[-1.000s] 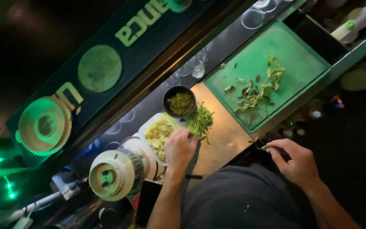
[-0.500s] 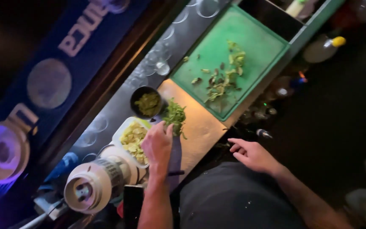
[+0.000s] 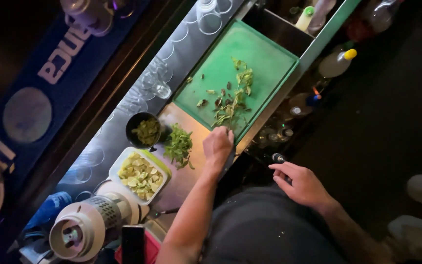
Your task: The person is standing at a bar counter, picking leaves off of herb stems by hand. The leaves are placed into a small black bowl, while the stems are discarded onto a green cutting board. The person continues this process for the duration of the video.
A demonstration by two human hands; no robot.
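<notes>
1. Now, left hand (image 3: 218, 145) resting on the steel tabletop (image 3: 191, 168) at the near edge of the green cutting board (image 3: 264, 58), fingers curled loosely, closed on nothing visible.
2. Just beyond its fingertips, mint stems (image 3: 233, 100) strewn across the board.
3. Beside the wrist, a loose mint pile (image 3: 178, 145) on the tabletop, close to but apart from the hand.
4. Further left, a black cup (image 3: 145, 129) of greens and a white tray of lime pieces (image 3: 140, 174).
5. Right hand (image 3: 301, 183) held below the tabletop edge, fingers spread, empty, near a small dark bottle top (image 3: 278, 157).
</notes>
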